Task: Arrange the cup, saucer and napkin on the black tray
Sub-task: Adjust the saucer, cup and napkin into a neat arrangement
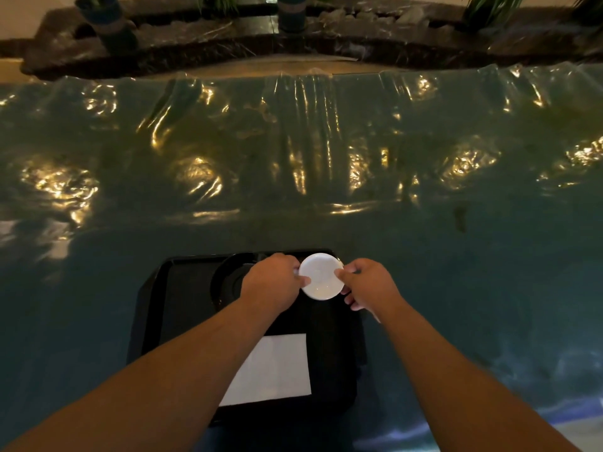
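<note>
While both hands (321,282) pinch the saucer (321,276), tray (182,288) centre lies bare.

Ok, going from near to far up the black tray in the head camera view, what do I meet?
Flat white rectangular napkin on the near end of the black tray → small round white saucer gripped at opposite edges by the left hand and right hand → wrinkled clear plastic sheet → dark stone ledge.

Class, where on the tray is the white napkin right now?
The napkin lies flat at the black tray's near edge, between the forearms.
</note>
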